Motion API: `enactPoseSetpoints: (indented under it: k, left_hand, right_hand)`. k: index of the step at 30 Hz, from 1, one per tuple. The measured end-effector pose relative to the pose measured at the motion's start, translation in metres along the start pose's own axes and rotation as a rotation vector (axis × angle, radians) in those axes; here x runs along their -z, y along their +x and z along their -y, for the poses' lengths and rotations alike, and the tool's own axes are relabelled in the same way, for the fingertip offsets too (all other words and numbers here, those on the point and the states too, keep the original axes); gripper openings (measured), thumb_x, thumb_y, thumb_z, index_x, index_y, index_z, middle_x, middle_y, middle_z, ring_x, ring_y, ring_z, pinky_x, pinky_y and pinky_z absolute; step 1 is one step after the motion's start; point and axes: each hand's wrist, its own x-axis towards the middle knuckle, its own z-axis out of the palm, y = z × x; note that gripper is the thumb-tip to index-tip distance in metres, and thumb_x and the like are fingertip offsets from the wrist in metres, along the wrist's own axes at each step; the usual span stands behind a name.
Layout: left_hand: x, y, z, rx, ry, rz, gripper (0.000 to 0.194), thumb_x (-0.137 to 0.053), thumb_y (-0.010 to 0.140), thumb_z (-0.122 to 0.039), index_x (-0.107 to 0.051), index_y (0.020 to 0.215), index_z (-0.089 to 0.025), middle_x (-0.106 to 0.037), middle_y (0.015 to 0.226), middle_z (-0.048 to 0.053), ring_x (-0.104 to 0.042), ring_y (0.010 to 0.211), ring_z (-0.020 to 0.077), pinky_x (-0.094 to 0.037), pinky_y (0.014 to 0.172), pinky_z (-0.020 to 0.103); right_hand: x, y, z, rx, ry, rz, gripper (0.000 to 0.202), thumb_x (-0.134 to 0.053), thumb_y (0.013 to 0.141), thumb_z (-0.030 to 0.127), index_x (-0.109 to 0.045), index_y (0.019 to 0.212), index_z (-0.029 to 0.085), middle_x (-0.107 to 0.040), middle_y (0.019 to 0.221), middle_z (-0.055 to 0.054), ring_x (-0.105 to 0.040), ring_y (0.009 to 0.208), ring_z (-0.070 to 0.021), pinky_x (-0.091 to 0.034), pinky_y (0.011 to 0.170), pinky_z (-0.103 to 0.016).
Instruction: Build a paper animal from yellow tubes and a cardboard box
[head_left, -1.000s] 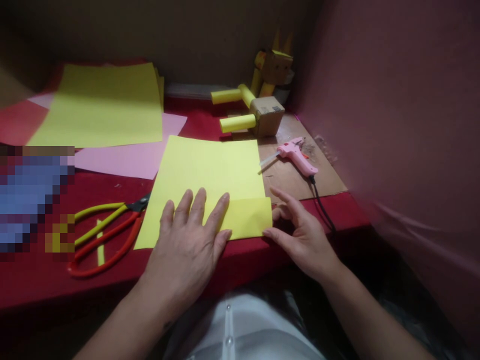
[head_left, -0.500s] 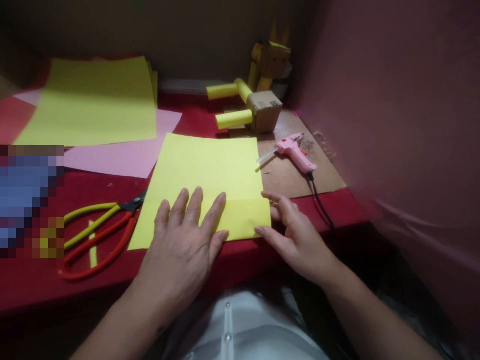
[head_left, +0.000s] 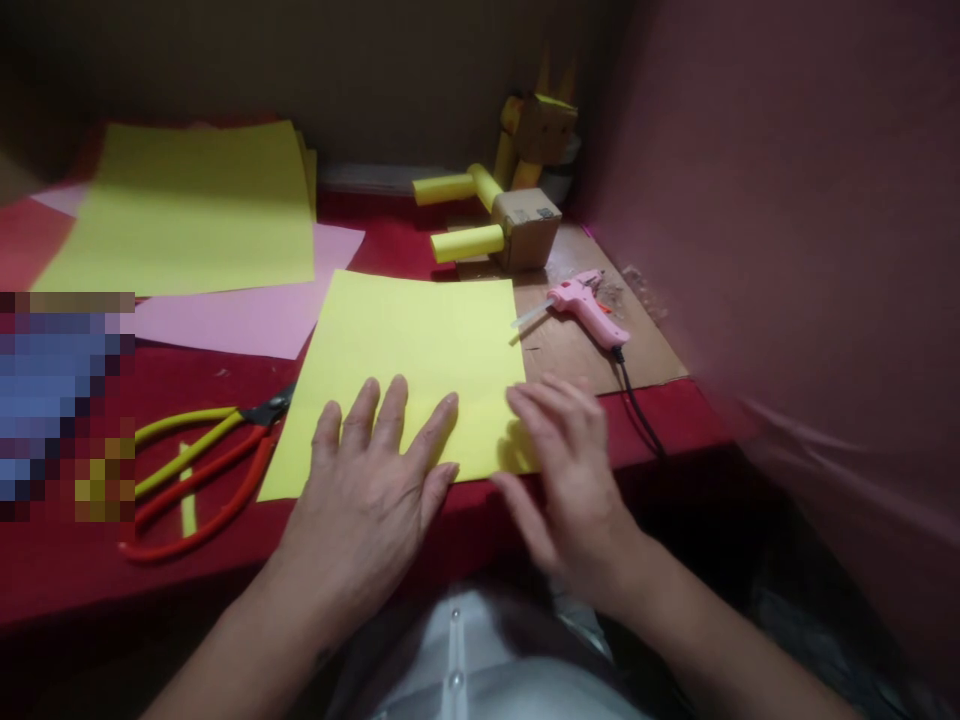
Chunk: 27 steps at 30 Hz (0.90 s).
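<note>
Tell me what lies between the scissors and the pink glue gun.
In the head view, the yellow sheet lies between the scissors and the glue gun, with both hands pressed flat on its near edge.

There is one view only, from a camera on the person's head. It looks forward and down, close over the bench (head_left: 450, 525), whose near edge crosses the lower half of the frame. A wall closes the upper part, and the right side too.
</note>
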Motion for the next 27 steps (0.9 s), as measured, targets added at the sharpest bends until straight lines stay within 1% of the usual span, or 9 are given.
enactPoseSetpoints:
  k: [2,3,5,8,12,15,18,21,27]
  left_hand:
    - [-0.001,0.000,0.000,-0.003,0.002,-0.010,0.050,-0.035,0.093,-0.030,-0.042,0.140,-0.014,-0.041,0.141,0.027,-0.032,0.133,0.0470,-0.029,0.101,0.064]
    - [-0.002,-0.001,0.000,-0.006,0.002,-0.012,0.052,-0.034,0.092,-0.028,-0.041,0.140,-0.011,-0.041,0.141,0.027,-0.031,0.133,0.0465,-0.028,0.102,0.064]
    - [-0.003,0.000,0.001,-0.013,0.002,-0.008,0.053,-0.031,0.092,-0.025,-0.040,0.140,-0.006,-0.041,0.142,0.028,-0.031,0.134,0.0457,-0.027,0.103,0.063]
    - [-0.004,0.000,0.003,-0.021,0.001,-0.004,0.053,-0.030,0.092,-0.026,-0.043,0.137,-0.001,-0.040,0.142,0.029,-0.030,0.135,0.0460,-0.026,0.103,0.064]
    - [0.001,-0.006,0.002,0.013,0.016,-0.009,0.054,-0.034,0.093,-0.032,-0.048,0.134,-0.001,-0.039,0.143,0.028,-0.028,0.136,0.0460,-0.023,0.105,0.066]
    - [0.009,-0.016,-0.009,0.034,0.036,-0.061,0.055,-0.036,0.094,-0.037,-0.049,0.133,0.000,-0.037,0.145,0.027,-0.026,0.138,0.0414,-0.020,0.109,0.062]
    - [0.013,-0.025,-0.026,-0.105,0.004,-0.075,0.053,-0.035,0.095,-0.038,-0.049,0.133,-0.004,-0.044,0.142,0.021,-0.036,0.135,0.0335,-0.029,0.110,0.051]
    - [0.010,-0.031,-0.034,-0.100,0.031,-0.052,0.060,-0.040,0.093,-0.046,-0.049,0.133,-0.002,-0.046,0.141,0.021,-0.040,0.133,0.0331,-0.035,0.108,0.046]
    - [0.006,-0.045,-0.021,-0.105,0.084,-0.057,0.062,-0.040,0.092,-0.048,-0.050,0.132,-0.001,-0.045,0.140,0.022,-0.041,0.132,0.0343,-0.037,0.107,0.046]
  right_hand:
    - [-0.011,-0.001,0.013,0.154,-0.044,0.103,0.064,-0.052,0.089,0.034,-0.032,0.138,-0.003,-0.032,0.147,-0.026,-0.015,0.142,-0.0372,-0.021,0.114,-0.053]
    - [-0.018,-0.002,0.017,0.201,-0.054,0.160,0.074,-0.053,0.088,0.043,-0.030,0.139,-0.006,-0.029,0.149,-0.027,-0.011,0.143,-0.0379,-0.020,0.115,-0.052]
    - [-0.030,-0.005,0.022,0.237,-0.082,0.211,0.090,-0.051,0.085,0.058,-0.026,0.141,-0.008,-0.028,0.149,-0.030,-0.012,0.143,-0.0382,-0.019,0.116,-0.050]
    - [-0.037,-0.008,0.020,0.238,-0.125,0.237,0.103,-0.051,0.079,0.067,-0.024,0.142,-0.009,-0.027,0.148,-0.033,-0.014,0.142,-0.0400,-0.019,0.116,-0.052]
    - [-0.027,-0.012,0.012,0.224,-0.188,0.282,0.096,-0.059,0.077,0.062,-0.031,0.142,-0.004,-0.030,0.147,-0.031,-0.020,0.139,-0.0434,-0.024,0.112,-0.059]
    - [-0.022,-0.015,0.008,0.241,-0.216,0.252,0.085,-0.065,0.077,0.053,-0.038,0.141,0.003,-0.033,0.145,-0.032,-0.025,0.136,-0.0456,-0.031,0.108,-0.060]
    - [-0.024,-0.018,0.007,0.259,-0.227,0.214,0.069,-0.061,0.083,0.042,-0.045,0.136,0.001,-0.037,0.142,-0.034,-0.028,0.135,-0.0449,-0.031,0.108,-0.060]
    - [-0.029,-0.019,0.006,0.288,-0.222,0.174,0.065,-0.062,0.082,0.037,-0.047,0.134,0.001,-0.037,0.141,-0.035,-0.025,0.137,-0.0447,-0.033,0.106,-0.061]
    - [-0.026,-0.023,0.002,0.271,-0.232,0.158,0.070,-0.070,0.077,0.035,-0.046,0.136,0.004,-0.037,0.142,-0.034,-0.025,0.136,-0.0450,-0.036,0.104,-0.060]
